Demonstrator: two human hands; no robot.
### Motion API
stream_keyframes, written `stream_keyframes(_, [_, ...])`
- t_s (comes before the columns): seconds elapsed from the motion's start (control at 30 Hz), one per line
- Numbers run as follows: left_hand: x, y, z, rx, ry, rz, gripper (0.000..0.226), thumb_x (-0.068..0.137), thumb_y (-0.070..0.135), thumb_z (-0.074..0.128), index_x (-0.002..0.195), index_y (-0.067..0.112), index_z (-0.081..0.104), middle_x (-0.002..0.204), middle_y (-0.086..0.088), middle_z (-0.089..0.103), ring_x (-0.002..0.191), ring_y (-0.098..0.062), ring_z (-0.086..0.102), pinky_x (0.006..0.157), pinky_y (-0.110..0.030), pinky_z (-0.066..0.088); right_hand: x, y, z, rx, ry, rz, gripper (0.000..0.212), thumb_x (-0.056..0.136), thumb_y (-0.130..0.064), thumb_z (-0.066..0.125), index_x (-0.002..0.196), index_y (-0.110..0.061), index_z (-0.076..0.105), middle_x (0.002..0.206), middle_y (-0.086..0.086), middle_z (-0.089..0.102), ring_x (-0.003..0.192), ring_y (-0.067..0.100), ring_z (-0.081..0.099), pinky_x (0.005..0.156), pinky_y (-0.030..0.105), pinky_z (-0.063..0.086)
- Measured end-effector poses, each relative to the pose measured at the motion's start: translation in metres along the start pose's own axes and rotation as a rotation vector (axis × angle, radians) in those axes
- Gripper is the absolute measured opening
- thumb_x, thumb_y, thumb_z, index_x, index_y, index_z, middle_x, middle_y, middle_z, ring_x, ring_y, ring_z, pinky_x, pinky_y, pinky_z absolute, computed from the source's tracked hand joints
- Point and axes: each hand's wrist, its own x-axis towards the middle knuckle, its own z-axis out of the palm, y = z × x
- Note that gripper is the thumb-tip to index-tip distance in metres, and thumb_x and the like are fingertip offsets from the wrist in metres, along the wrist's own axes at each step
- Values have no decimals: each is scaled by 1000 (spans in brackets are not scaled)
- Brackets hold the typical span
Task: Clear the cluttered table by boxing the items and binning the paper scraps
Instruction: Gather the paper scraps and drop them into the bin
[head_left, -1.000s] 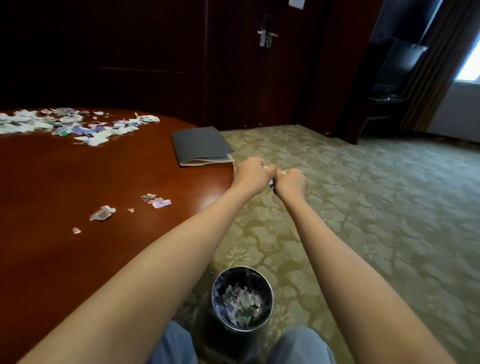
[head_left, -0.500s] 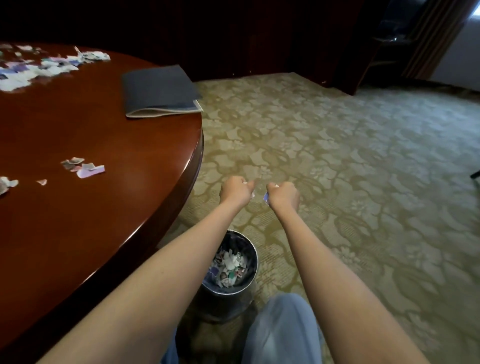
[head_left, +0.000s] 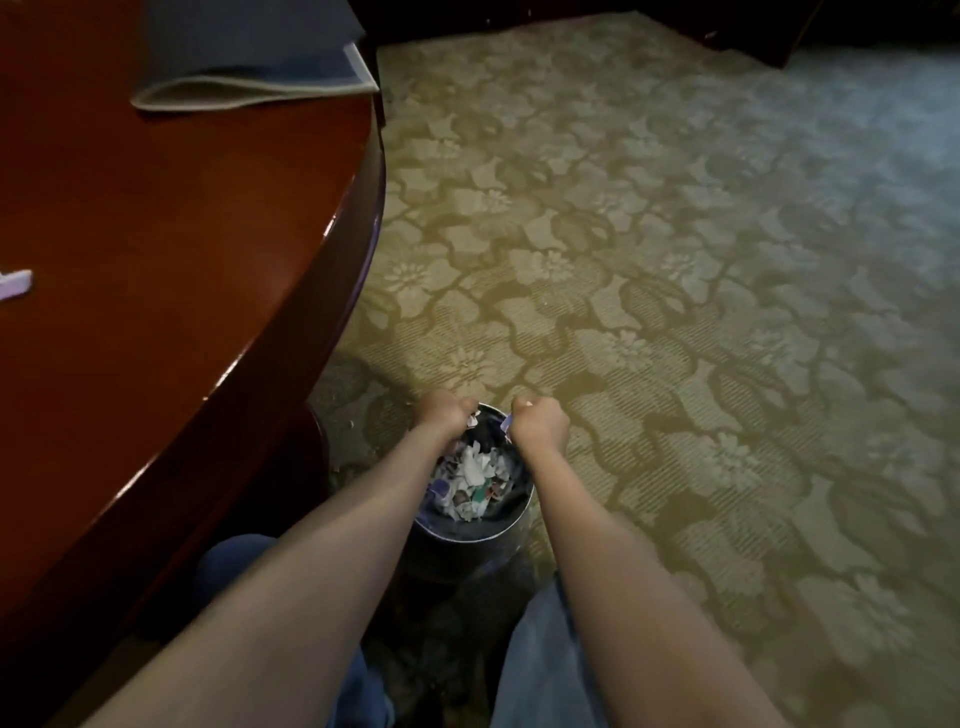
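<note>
A round dark metal bin (head_left: 470, 535) stands on the carpet between my knees, with torn paper scraps (head_left: 472, 483) piled inside. Both fists hover over its far rim. My left hand (head_left: 445, 415) grips a few scraps that poke out by its fingers. My right hand (head_left: 535, 423) grips scraps too, a purple-edged piece showing at its inner side. The two hands are a short gap apart above the bin's opening. A pale purple scrap (head_left: 15, 285) lies on the red-brown table (head_left: 182, 260) at the left edge.
A grey folder (head_left: 249, 52) lies near the table's right edge at the top left. Patterned green carpet (head_left: 675, 260) spreads to the right. My blue-trousered knees (head_left: 540, 654) flank the bin. Dark furniture lines the top edge.
Both hands have come down and toward me with the scraps, from beside the table edge to just over the bin, and have drawn slightly apart. My view has tilted downward.
</note>
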Motion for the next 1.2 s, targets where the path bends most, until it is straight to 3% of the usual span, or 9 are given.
stream_keyframes(0.13, [12, -10, 6, -14, -2, -53, 39, 95, 26, 51, 106, -11, 58, 116, -29, 60, 109, -42, 59, 88, -44, 50, 11, 8, 17, -1, -30, 37, 36, 98, -24, 39, 107, 4, 61, 114, 22, 62, 108, 34, 57, 80, 32, 43])
stream_keyframes(0.27, [28, -20, 11, -136, -19, -152, 25, 94, 18, 49, 76, 3, 58, 79, -23, 58, 70, -25, 55, 69, -36, 44, 19, 12, 30, 8, -57, 76, 32, 99, -26, 39, 94, 0, 58, 114, 21, 62, 107, 34, 57, 77, 33, 42])
stream_keyframes(0.33, [26, -18, 9, -180, -52, -221, 17, 96, 20, 43, 96, 6, 53, 85, -12, 50, 76, -24, 51, 69, -36, 47, 22, 13, 32, 14, -73, 105, 34, 99, -27, 41, 89, 1, 58, 116, 21, 61, 110, 35, 56, 82, 34, 45])
stream_keyframes(0.5, [30, -21, 5, -122, -100, -273, 46, 97, 35, 30, 126, 3, 45, 124, -17, 53, 110, -36, 54, 90, -48, 49, 25, 15, 33, -29, -170, 135, 32, 96, -32, 46, 93, -2, 55, 111, 17, 63, 105, 31, 59, 69, 29, 40])
stream_keyframes(0.63, [27, -22, 3, -91, -140, -291, 51, 99, 37, 27, 137, 5, 38, 138, -16, 44, 123, -37, 45, 94, -42, 43, 25, 16, 30, -8, -258, 147, 36, 94, -39, 48, 92, -3, 53, 87, 11, 57, 80, 27, 56, 76, 33, 46])
stream_keyframes(0.77, [23, -20, 2, -3, -132, -229, 53, 98, 37, 26, 139, 6, 38, 141, -15, 43, 126, -32, 44, 105, -40, 38, 19, 14, 27, 13, -306, 144, 38, 95, -40, 44, 98, -4, 56, 87, 12, 55, 90, 29, 58, 74, 29, 40])
stream_keyframes(0.93, [14, -10, -3, 184, -81, -98, 45, 99, 23, 31, 129, -5, 49, 132, -22, 52, 119, -34, 51, 96, -38, 43, 11, 5, 23, -51, -299, 109, 36, 99, -31, 34, 103, -2, 55, 93, 13, 57, 96, 31, 55, 80, 32, 42])
stream_keyframes(1.03, [7, -7, -7, 276, -72, -50, 41, 97, 18, 35, 125, -7, 52, 128, -22, 55, 115, -33, 55, 93, -37, 45, 5, 0, 16, -119, -258, 87, 41, 99, -27, 37, 119, 3, 55, 122, 18, 59, 114, 32, 55, 90, 33, 45])
stream_keyframes(1.2, [-13, 5, -18, 339, -65, 19, 36, 94, 8, 38, 123, -8, 54, 128, -21, 55, 118, -33, 53, 94, -36, 44, -11, -12, -5, -185, -249, 55, 32, 92, -16, 48, 115, 4, 58, 122, 18, 60, 112, 30, 58, 88, 33, 47])
